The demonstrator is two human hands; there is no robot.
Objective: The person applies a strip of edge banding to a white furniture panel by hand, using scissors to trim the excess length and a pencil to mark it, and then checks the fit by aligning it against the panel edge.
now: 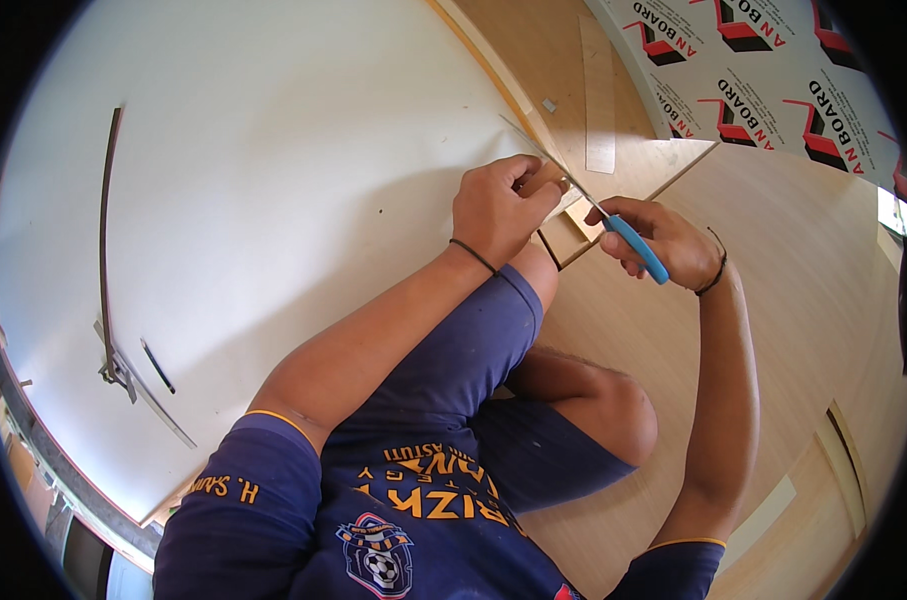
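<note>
My right hand [663, 240] is closed round the blue handle of a handsaw [636, 248]; its long, thin blade is seen nearly edge-on and points up and to the left. Close beside the blade, my left hand [498, 205] is closed, thumb against fingers, on a small brown piece of wood [541, 179]. Part of that piece is hidden by the fingers. Below the hands is a light wooden frame [581, 215] with a dark edge, next to my bent knee. Whether the blade touches the wood I cannot tell.
A large white board [303, 130] fills the left, bearing a long dark strip [110, 230], a pencil [157, 365] and a grey metal tool [123, 375]. A pale wooden strip [598, 100] lies beyond my hands. Printed white sheeting [743, 75] stands far right. Wood offcuts [841, 465] lie lower right.
</note>
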